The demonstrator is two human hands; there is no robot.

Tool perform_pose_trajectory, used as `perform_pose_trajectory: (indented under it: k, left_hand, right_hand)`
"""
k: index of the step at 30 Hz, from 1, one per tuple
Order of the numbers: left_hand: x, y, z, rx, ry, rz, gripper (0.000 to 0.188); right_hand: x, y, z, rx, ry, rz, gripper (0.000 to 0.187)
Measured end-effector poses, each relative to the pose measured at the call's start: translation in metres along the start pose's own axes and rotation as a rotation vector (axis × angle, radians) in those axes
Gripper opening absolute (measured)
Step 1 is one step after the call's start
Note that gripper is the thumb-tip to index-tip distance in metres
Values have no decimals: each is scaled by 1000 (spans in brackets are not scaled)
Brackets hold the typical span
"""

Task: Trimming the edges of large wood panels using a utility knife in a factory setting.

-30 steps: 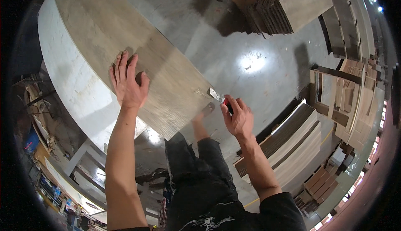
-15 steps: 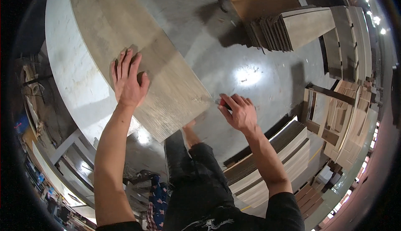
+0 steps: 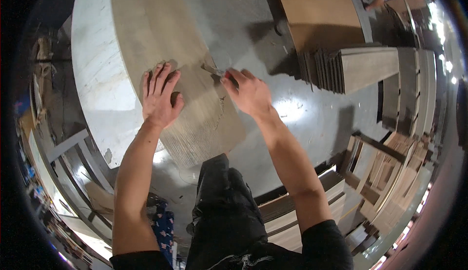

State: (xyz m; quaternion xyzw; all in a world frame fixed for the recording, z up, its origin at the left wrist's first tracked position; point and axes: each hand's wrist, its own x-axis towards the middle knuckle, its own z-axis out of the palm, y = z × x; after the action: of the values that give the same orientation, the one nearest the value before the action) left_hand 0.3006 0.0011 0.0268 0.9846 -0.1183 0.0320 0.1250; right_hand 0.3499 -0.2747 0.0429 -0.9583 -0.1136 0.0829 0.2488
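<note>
Laying left hand (image 3: pixel 161 97) flat on the board (image 3: pixel 170 45) (pointing longways ahead), holding scraper (image 3: pixel 220 72) in curled right hand (image 3: pixel 251 92) at board's right side.

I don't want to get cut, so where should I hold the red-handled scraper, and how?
Probably best by the red handle, coming from the right: the scraper's blade points left over the wood-grain panel, and the right hand grips the handle end.

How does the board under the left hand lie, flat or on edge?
Flat. The board shows its broad face upward, with the left hand palm-down on it.
</note>
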Motion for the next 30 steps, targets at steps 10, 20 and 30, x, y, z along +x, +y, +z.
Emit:
perform_pose_trajectory:
  k: [10,20,30]
  left_hand:
    - [6,9,-7,-59,-5,-33,60]
    - [-24,189,25,-139,-184,-140,59]
    - [-38,229,46,-428,98,-125,43]
  right_hand:
    - [-246,214,33,713,231,698,42]
    - [-375,250,-1,1031,9,1514,45]
    - [-167,203,-88,1069,-188,893,48]
